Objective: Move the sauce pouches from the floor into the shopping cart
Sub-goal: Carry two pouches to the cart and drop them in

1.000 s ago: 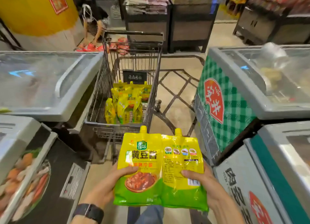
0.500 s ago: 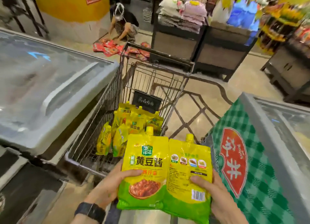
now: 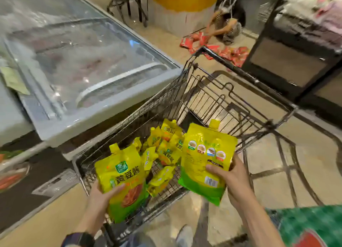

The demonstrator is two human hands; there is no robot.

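Supermarket aisle, tiled floor (image 3: 307, 154); chest freezer (image 3: 77, 65) beside wire shopping cart (image 3: 238, 64). Left hand (image 3: 103, 195) grips yellow sauce pouch (image 3: 124, 172) over cart's near rim; right hand (image 3: 234, 180) grips second pouch (image 3: 205, 154) above basket. Further pouches (image 3: 164, 145) heaped inside cart

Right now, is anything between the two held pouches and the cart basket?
Nothing visible. The left hand holds one pouch at the shopping cart's near edge; the right hand holds a second pouch over its open top. Only loose pouches lie inside.

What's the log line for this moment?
left hand grips front-facing pouch | right hand grips back-facing pouch | both at cart | loose pouches inside
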